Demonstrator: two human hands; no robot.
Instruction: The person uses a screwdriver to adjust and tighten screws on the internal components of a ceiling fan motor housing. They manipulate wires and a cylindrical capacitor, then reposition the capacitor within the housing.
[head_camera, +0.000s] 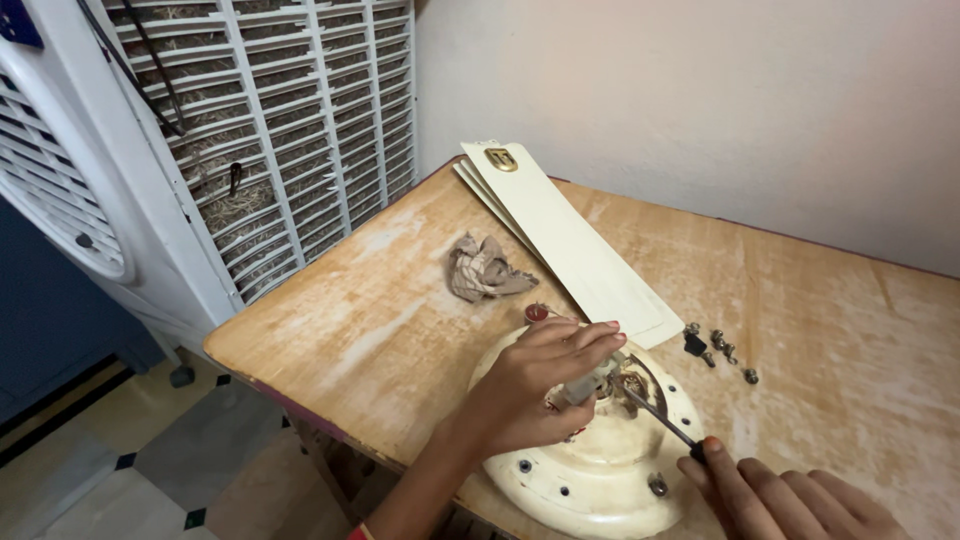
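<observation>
Meanwhile, the left hand (545, 375) grips the shaft at the centre of a cream ceiling-fan motor housing (590, 470) on the wooden worktop (380, 330), while the right hand (790, 500) clasps a screwdriver (660, 415) probing beside it.

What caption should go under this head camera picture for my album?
Left hand steadies a round cream metal fan motor housing on a worn wooden table; right hand works a slim black-handled screwdriver at its centre.
</observation>
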